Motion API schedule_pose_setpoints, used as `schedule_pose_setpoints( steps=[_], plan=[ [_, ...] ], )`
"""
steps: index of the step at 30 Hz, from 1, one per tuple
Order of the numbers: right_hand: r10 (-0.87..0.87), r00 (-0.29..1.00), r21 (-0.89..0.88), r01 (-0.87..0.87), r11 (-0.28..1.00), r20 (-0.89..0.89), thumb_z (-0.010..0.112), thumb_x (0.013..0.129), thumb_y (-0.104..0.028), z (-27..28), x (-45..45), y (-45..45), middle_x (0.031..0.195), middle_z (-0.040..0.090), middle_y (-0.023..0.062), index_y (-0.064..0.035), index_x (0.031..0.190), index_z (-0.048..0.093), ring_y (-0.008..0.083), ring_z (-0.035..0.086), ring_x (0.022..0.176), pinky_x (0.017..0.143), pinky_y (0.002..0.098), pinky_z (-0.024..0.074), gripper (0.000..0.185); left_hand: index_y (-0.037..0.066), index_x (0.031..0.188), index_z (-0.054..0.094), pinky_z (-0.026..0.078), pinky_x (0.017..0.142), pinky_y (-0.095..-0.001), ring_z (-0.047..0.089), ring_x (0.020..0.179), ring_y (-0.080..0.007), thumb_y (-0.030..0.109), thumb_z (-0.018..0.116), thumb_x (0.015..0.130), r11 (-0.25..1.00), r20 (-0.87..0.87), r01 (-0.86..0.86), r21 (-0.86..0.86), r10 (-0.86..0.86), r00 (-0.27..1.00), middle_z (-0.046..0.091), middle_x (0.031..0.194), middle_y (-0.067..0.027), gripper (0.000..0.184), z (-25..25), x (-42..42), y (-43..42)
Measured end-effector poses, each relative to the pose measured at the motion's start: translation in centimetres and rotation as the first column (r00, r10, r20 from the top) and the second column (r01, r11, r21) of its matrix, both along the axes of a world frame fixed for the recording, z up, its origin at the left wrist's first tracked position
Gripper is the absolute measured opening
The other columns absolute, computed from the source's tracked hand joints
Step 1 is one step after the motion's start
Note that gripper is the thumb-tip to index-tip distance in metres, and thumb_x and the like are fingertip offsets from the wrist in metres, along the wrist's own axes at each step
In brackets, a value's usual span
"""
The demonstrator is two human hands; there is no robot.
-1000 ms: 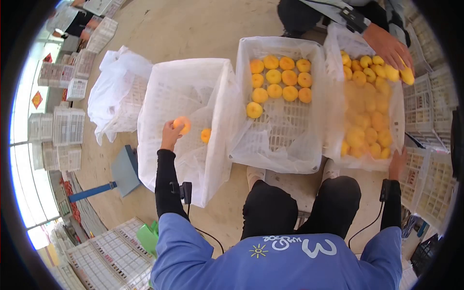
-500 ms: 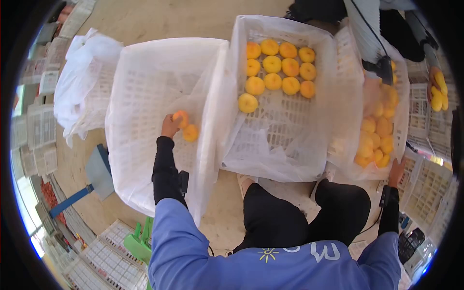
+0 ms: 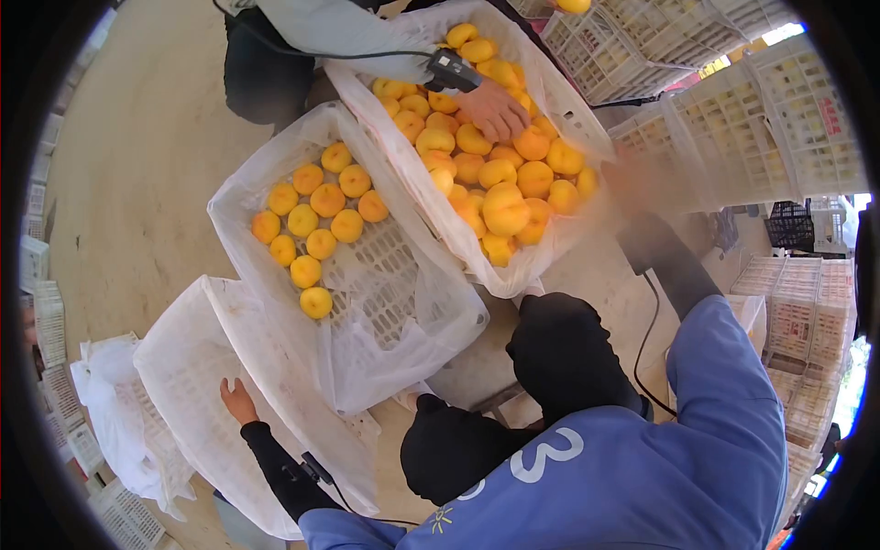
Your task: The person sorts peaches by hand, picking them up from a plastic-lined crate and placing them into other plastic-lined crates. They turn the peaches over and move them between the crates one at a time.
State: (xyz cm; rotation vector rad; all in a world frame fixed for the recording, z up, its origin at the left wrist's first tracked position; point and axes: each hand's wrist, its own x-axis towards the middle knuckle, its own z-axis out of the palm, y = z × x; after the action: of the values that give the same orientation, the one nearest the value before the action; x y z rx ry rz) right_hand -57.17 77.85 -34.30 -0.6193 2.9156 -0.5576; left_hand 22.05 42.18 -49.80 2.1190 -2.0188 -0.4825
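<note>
1. showing against the inside of the lined crate [image 3: 197, 367] at 8 o'clock, the left hand [image 3: 238, 401] has its fingers loosely spread, with nothing in its grasp.
2. the right hand [image 3: 632, 183], at 2 o'clock, is a blur near the rim of the full crate [image 3: 509, 278]; i cannot tell how open it is or whether it holds anything.
3. yellow peaches [image 3: 327, 199] lie spaced out in the middle crate [image 3: 385, 266], towards 10 o'clock.
4. a heap of peaches [image 3: 534, 179] fills the full crate, towards 1 o'clock, where a co-worker's hand [image 3: 498, 110] rests on top.
</note>
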Motion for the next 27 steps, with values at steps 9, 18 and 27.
schedule_pose_setpoints(
  steps=[9, 18, 27],
  plan=[
    [-0.018, 0.994, -0.067, 0.025, 0.997, 0.107, 0.057, 0.083, -0.023, 0.8, 1.0, -0.5, 0.119, 0.058, 0.0146, -0.0093, 0.129, 0.046, 0.0323, 0.057, 0.105, 0.089, 0.0413, 0.0456, 0.048, 0.000, 0.115, 0.057, 0.041, 0.096, -0.0313, 0.056, 0.108, -0.0197, 0.006, 0.055, 0.089, 0.868, -0.478, 0.454, -0.203, -0.492, 0.728, 0.060, 0.116, -0.0098, 0.027, 26.1, -32.2, 8.1],
    [0.028, 0.992, -0.159, -0.047, 0.986, -0.119, 0.058, 0.082, -0.022, -0.2, 0.7, -0.3, 0.118, 0.059, 0.0122, -0.0108, 0.125, 0.050, 0.0311, 0.058, 0.102, 0.086, 0.0394, 0.0474, 0.045, 0.005, 0.115, 0.056, 0.043, 0.093, -0.0334, 0.056, 0.108, -0.0285, 0.018, 0.066, 0.080, 0.150, -0.281, 0.988, -0.048, -0.951, 0.131, 0.059, 0.116, -0.0115, 0.038, 22.2, -56.1, 14.0],
    [0.031, 0.991, -0.174, -0.054, 0.983, -0.129, 0.058, 0.080, -0.021, -0.2, 0.5, -0.4, 0.114, 0.060, 0.0119, -0.0111, 0.122, 0.052, 0.0301, 0.059, 0.099, 0.085, 0.0393, 0.0481, 0.044, 0.004, 0.111, 0.058, 0.048, 0.081, -0.0372, 0.061, 0.095, -0.0295, 0.033, 0.062, 0.082, 0.084, -0.185, 0.968, 0.237, -0.974, 0.130, 0.065, 0.098, -0.0126, 0.041, 18.6, -65.4, 18.9]
  ],
)
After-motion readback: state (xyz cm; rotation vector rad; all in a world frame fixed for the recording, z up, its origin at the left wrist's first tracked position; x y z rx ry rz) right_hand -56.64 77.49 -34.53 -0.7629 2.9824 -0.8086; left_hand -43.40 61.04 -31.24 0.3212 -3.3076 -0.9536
